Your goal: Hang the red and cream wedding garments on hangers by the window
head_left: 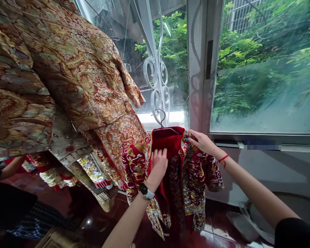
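A red jacket with gold and silver embroidery (193, 179) hangs on a wire hanger (162, 121) in front of the window. My left hand (158, 165), with a black watch on its wrist, is inside the open front against the red lining, fingers curled on the cloth. My right hand (200, 141), a red string round its wrist, grips the jacket's right shoulder near the collar.
Larger gold-embroidered garments (74, 69) hang at the left, close to the red jacket. A white scrolled window grille (157, 79) and a sliding window (266, 69) with greenery outside are behind. The dark red floor (98, 224) lies below. Another person's arm (10, 167) shows at far left.
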`<state>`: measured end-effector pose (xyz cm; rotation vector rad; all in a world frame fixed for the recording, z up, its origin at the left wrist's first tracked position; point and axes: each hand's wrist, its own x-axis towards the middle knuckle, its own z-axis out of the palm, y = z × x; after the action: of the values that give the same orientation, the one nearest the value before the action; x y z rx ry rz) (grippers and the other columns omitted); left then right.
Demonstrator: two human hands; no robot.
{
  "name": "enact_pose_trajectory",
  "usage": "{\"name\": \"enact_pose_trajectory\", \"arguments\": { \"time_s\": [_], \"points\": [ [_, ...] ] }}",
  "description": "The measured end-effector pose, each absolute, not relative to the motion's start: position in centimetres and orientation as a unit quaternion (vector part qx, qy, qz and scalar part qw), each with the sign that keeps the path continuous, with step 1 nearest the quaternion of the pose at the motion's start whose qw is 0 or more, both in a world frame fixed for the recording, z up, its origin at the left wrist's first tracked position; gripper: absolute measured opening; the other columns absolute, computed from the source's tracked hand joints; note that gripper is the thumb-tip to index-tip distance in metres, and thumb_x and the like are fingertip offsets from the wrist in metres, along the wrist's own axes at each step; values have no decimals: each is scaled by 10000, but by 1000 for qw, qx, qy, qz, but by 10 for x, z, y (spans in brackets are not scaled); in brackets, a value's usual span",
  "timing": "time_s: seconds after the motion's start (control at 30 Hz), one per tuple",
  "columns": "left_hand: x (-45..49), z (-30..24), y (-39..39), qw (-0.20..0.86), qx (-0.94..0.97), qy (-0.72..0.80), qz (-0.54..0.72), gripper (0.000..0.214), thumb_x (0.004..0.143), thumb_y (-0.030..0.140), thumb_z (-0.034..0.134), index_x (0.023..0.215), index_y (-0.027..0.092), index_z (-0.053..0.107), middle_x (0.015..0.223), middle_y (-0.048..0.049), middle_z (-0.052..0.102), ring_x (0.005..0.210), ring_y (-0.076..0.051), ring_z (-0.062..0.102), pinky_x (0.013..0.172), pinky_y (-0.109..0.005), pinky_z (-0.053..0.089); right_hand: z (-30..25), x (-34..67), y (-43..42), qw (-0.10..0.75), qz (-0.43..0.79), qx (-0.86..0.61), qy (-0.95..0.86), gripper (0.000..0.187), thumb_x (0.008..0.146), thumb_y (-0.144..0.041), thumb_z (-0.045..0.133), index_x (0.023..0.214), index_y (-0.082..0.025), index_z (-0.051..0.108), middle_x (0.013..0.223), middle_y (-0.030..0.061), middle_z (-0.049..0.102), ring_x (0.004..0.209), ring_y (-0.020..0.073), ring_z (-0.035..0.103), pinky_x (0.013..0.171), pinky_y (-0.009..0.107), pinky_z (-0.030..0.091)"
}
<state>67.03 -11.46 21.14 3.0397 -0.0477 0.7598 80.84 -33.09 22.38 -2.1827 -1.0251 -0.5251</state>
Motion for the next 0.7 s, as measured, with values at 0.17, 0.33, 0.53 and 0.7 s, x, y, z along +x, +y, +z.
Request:
{"name": "enact_pose_trajectory", "arguments": {
  "time_s": [0.17, 0.33, 0.53, 0.7],
  "points": [
    [623, 181, -114, 34, 894, -95, 438, 492, 860, 164, 560, 1329, 292, 486, 1201, -105, 557, 1177, -264, 538, 1000, -422, 457, 228, 796, -333, 348, -204, -809, -428, 523, 945, -399, 493, 1444, -287, 381, 1368, 98, 558, 1219, 301, 561, 1008, 494, 482],
    [613, 160, -97, 162, 845, 105, 498, 491, 887, 241, 534, 1354, 206, 391, 1104, -146, 625, 997, -278, 642, 833, -437, 536, 236, 766, -330, 252, -272, -786, -495, 612, 819, -368, 685, 1387, -397, 459, 1575, 31, 257, 1456, 370, 192, 1147, 649, 250],
    [609, 188, -50, 236, 869, 113, 421, 437, 895, 179, 429, 1329, 213, 474, 1202, -125, 663, 1038, -249, 666, 884, -410, 537, 244, 762, -321, 205, -273, -785, -518, 210, 775, -139, 642, 933, -276, 649, 1469, 40, 429, 1377, 400, 321, 1065, 676, 363],
    [614, 266, 15, 188, 849, 116, 480, 450, 844, 157, 449, 1280, 189, 557, 1227, -107, 659, 1131, -257, 617, 1000, -427, 476, 261, 778, -328, 290, -233, -769, -520, 132, 844, -130, 489, 814, -233, 567, 1257, 96, 555, 1167, 293, 540, 911, 485, 522]
  ]
}}
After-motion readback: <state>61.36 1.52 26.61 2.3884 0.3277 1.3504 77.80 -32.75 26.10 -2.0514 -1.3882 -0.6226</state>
